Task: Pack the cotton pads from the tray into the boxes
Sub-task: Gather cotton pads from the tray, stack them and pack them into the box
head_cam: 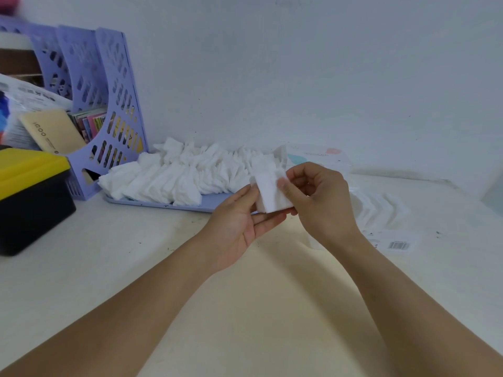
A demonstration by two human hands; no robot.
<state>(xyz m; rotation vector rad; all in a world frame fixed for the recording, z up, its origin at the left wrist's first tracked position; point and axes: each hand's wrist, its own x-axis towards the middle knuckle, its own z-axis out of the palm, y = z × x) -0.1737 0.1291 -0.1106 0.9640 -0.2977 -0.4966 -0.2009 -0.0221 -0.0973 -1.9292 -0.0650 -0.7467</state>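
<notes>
Small stack of soft white square cotton pads (272, 195) pinched between left hand (239, 224) and right hand (318, 197); probably featherlight, compressible, best gripped at the edges.

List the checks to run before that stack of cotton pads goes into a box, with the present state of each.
1. Stack of cotton pads held by both the left hand and right hand: ok.
2. Stack edges squared: not ok, top pads sit offset.
3. Box within reach, behind the right hand: ok.
4. Box open to receive pads: cannot tell.
5. More pads left on the tray: ok, a large pile remains.
</notes>
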